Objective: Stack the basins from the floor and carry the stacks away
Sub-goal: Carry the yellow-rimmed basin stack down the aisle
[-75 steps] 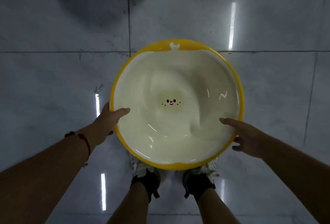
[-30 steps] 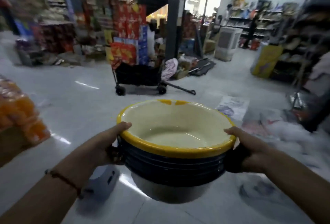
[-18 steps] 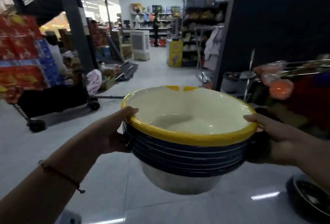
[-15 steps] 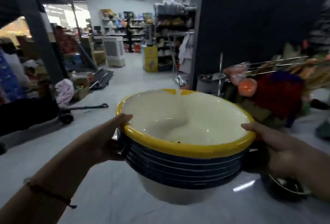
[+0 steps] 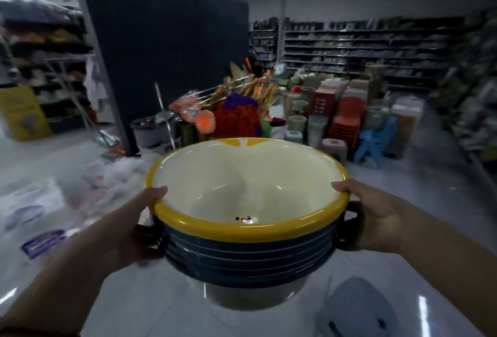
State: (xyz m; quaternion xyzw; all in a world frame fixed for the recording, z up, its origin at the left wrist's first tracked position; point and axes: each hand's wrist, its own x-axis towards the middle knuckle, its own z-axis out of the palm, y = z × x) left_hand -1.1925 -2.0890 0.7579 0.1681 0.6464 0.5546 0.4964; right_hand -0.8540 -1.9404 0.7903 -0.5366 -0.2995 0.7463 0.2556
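Two hands carry a stack of basins (image 5: 248, 232) above the floor (image 5: 430, 218).

The top basin is cream inside with a yellow rim; dark blue rims show nested beneath it. The left hand (image 5: 131, 232) grips the stack's left side, thumb hooked over the yellow rim, fingers curled under by a dark handle. The right hand (image 5: 376, 218) grips the right side the same way. Beyond stand stacked plastic stools (image 5: 347, 119), a dark partition (image 5: 166, 49) and shelves (image 5: 363, 46).
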